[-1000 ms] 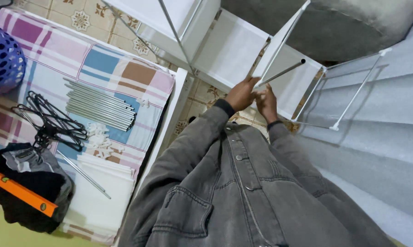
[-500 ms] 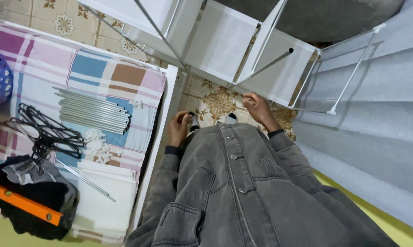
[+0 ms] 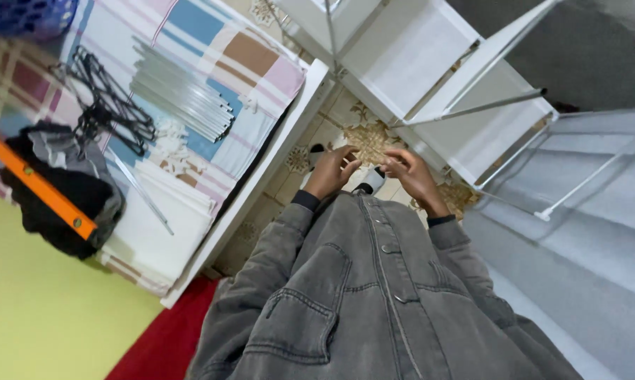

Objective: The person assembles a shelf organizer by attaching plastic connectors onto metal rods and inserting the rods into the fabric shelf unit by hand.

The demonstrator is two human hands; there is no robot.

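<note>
Both hands are brought together just above the grey denim jacket [image 3: 373, 295] — left hand [image 3: 329, 171] and right hand [image 3: 410, 176], fingers curled, though whether anything small is pinched can't be told. Just beyond, the slim grey metal rod [image 3: 472, 109] sits slotted in the white fabric-shelf frame [image 3: 430, 56]. Spare silver tubes [image 3: 183, 95] are laid on the checked bedsheet [image 3: 212, 42] — handy there, probably.

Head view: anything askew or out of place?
One metal rod juts out slanted from the white shelf frame, fixed at one end only. Another loose rod lies apart from the neat bundle of rods on the bed. Both hands are close together below the frame.
</note>
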